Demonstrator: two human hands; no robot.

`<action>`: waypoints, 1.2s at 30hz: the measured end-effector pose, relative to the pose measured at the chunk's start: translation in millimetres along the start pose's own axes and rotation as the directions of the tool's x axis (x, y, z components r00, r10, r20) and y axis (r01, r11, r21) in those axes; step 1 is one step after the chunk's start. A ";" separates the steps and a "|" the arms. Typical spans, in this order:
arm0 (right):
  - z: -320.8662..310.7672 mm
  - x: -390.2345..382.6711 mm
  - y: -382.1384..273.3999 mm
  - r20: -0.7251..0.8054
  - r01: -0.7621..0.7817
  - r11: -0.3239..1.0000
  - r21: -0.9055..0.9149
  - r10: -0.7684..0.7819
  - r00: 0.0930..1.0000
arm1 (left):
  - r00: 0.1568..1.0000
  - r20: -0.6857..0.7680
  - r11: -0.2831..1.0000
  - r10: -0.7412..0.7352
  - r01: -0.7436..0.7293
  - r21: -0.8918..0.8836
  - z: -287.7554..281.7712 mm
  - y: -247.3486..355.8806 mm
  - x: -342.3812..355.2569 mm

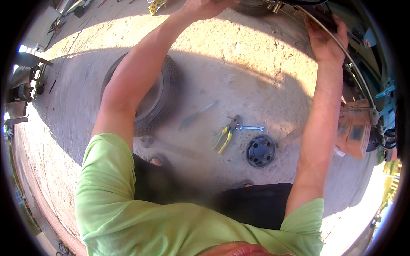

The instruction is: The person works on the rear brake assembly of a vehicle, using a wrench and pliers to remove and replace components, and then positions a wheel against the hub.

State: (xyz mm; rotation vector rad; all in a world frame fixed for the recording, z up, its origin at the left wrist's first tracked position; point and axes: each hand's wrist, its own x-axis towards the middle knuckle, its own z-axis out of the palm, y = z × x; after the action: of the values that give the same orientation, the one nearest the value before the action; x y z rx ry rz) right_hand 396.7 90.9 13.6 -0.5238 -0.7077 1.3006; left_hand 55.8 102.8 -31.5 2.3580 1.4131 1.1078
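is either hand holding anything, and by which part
Cannot tell: the left hand is cut off above; the right hand shows no clear grip.

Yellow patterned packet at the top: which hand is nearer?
Left. The left hand is a little right of the packet; the right hand is much farther right.

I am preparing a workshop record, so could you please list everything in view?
Tyred wheel: one, dark, left of centre
Pliers: one, yellow-green handles, ground centre
Wrench: one, silver, beside pliers
Screwdriver-like tool: one, greyish, blurred, left of pliers
Round cover: one, dark blue-grey, right of pliers
Block: at least one, orange-brown, right
Curved strip: one, pale, upper right
Packet: one, yellow patterned, top edge
Edge clutter: too unclear to count
Shirt: one, light green, bottom
Trousers: one pair, black, below centre
Left hand: one, bare, top edge
Right hand: one, bare, at curved strip
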 end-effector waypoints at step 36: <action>8.1 -23.9 -6.0 0.090 0.054 0.718 -0.694 0.012 0.996 | 0.670 0.557 -0.429 0.490 0.742 -0.515 25.7 167.6 -64.5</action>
State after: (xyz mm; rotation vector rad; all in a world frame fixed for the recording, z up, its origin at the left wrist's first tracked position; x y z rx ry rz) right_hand 392.2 65.9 19.2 -1.0719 -1.2933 1.0017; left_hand 170.6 -33.9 0.5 0.5970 -0.0599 0.4667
